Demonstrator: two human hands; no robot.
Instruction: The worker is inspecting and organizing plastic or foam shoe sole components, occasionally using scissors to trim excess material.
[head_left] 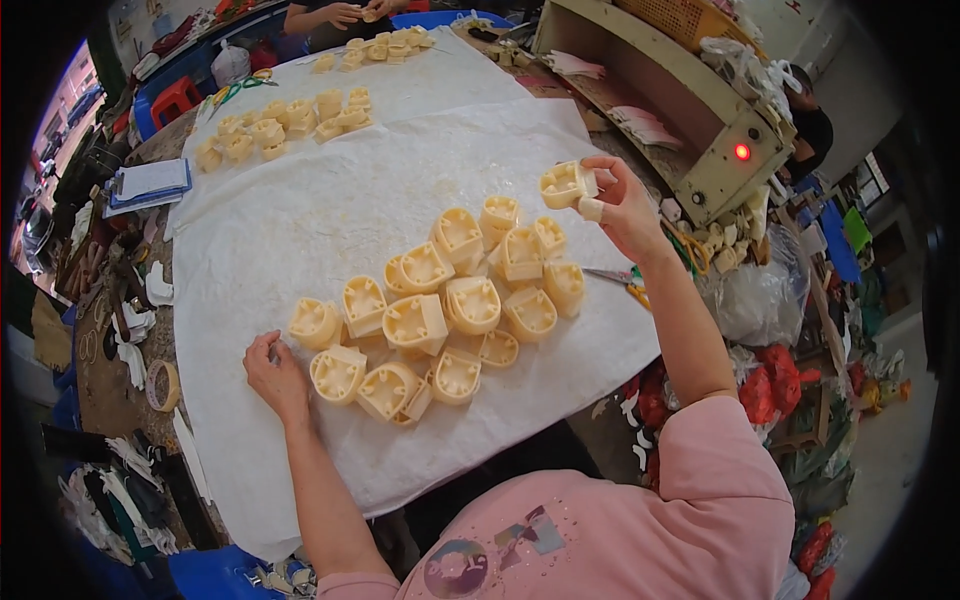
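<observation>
My right hand [630, 215] is raised over the right side of the table, fingers and thumb closed on a cream plastic shoe heel [562, 185]. Something pale covers the tip of its thumb. Below it lies a pile of similar hollow shoe heels [472, 305], D-shaped, with small posts inside, some stacked on others. My left hand [277, 378] rests on the white cloth [240, 440], left of the pile and apart from it. Its fingers are loosely bent, with nothing visible in them.
Scissors [636, 288] lie right of the pile. Farther back are more shoe heels [290, 120], green-handled scissors [240, 87] and a clipboard [150, 183]. A machine [715, 160] with a red light stands at right. Another person's hands [345, 14] work at the far end.
</observation>
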